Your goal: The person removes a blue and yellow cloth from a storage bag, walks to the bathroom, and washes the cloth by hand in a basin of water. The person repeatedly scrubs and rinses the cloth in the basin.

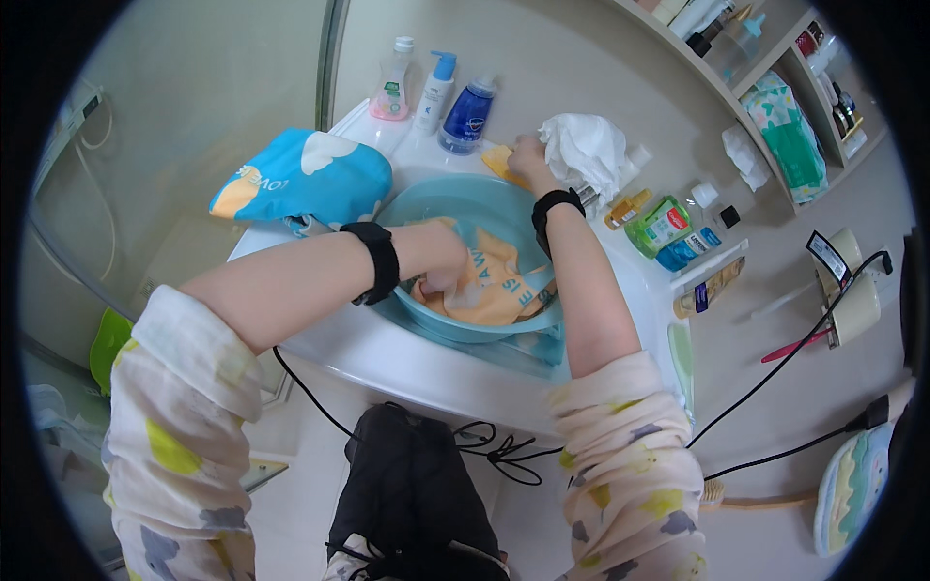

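A light blue plastic basin (472, 330) stands in the white washbasin, holding water and a wet orange fabric (487, 290) with blue lettering. My left hand (442, 265) is down in the basin on that fabric; its fingers are partly hidden, so its grip cannot be told. Beyond the basin's far rim, my right hand (529, 161) is at a yellow sponge-like piece (500, 161), beside a crumpled white tissue (583, 149); its fingertips are hidden. A folded blue cloth (305, 174) with orange and white shapes lies on the counter left of the basin.
Three pump or soap bottles, one a blue bottle (467, 116), line the back. Mouthwash bottles (661, 226) and tubes (708, 288) stand or lie at the right. Open shelves (726, 87) hang at the upper right. A black cable (785, 341) crosses the right side.
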A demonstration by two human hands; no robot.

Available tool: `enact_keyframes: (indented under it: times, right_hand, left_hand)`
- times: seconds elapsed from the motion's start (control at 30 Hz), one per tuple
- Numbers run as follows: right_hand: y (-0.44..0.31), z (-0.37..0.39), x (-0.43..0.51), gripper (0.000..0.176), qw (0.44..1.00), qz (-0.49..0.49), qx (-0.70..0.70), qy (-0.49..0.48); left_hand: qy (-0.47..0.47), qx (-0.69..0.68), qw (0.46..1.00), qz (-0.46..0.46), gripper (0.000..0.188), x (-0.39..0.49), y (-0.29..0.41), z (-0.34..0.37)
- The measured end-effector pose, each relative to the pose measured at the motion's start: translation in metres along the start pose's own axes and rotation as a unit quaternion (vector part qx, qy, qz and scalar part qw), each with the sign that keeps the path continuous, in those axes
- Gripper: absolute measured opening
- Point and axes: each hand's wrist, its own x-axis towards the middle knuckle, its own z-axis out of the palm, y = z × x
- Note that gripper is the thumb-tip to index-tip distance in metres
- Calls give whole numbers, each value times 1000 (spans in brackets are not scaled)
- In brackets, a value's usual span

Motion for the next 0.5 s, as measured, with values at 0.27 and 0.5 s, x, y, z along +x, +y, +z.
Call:
enact_keyframes:
  times: [0.27,0.5]
  right_hand:
    - [-7,-13,-20,64,999,-26,20,31]
    - [-43,-59,-60,53,975,-208,73,-8]
  left_hand:
    - [6,-94,993,-68,18,-6,-18,-3]
    - [100,-81,991,-44,10,-19,-12,1]
